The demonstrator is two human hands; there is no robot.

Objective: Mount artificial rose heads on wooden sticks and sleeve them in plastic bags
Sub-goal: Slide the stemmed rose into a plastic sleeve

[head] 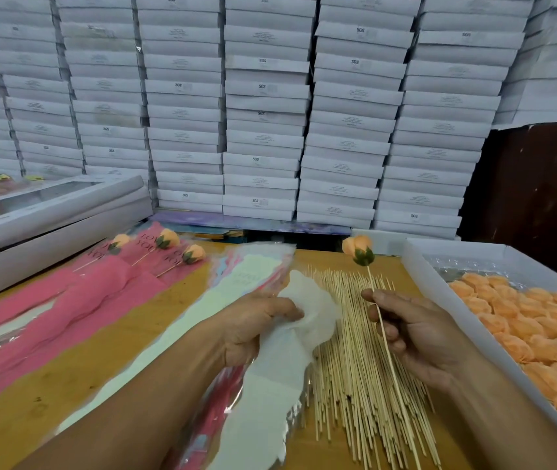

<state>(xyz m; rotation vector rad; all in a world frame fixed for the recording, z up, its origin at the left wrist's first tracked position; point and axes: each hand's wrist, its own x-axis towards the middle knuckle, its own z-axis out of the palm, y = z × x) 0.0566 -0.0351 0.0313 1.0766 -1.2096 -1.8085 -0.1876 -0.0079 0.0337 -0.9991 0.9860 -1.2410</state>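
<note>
So the rose head [358, 250] is already on its stick [385, 334], held upright over the pile of loose sticks [355, 361] in the middle of the table [107, 347]. The right hand [416, 334] has its thumb and fingers curled around the stick about halfway down. The left hand [256, 323] is pinching the top of a white plastic bag [280, 361], fingers clamped on it, lifting it off the stack of bags [246, 276]. Looks like mounting's done and sleeving is next, so that bag mouth probably needs opening before the stick goes in. The tray [416, 262] on the right is full of loose orange rose heads [534, 327], and three sleeved roses [165, 244] lie on the left in pink bags.
</note>
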